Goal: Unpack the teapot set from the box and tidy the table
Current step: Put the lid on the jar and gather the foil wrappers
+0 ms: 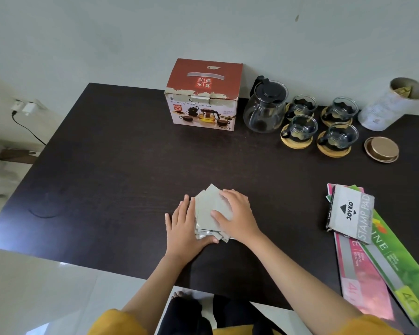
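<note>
A pile of several grey sachets point(207, 205) lies near the front middle of the dark table point(111, 170). My left hand point(185, 228) lies against the pile's left side, thumb under its near edge. My right hand point(236, 215) rests flat on top of the pile. The red teapot-set box point(203, 95) stands shut at the back. To its right stand the glass teapot point(264, 110) with a black lid and several glass cups point(300, 128) on wooden coasters.
A white open canister point(392, 105) stands at the back right, its gold lid point(382, 149) lying in front of it. A Joyko stamp pad box point(351, 213) rests on pink and green packs point(382, 269) at the right edge. A charger and cable hang on the left wall.
</note>
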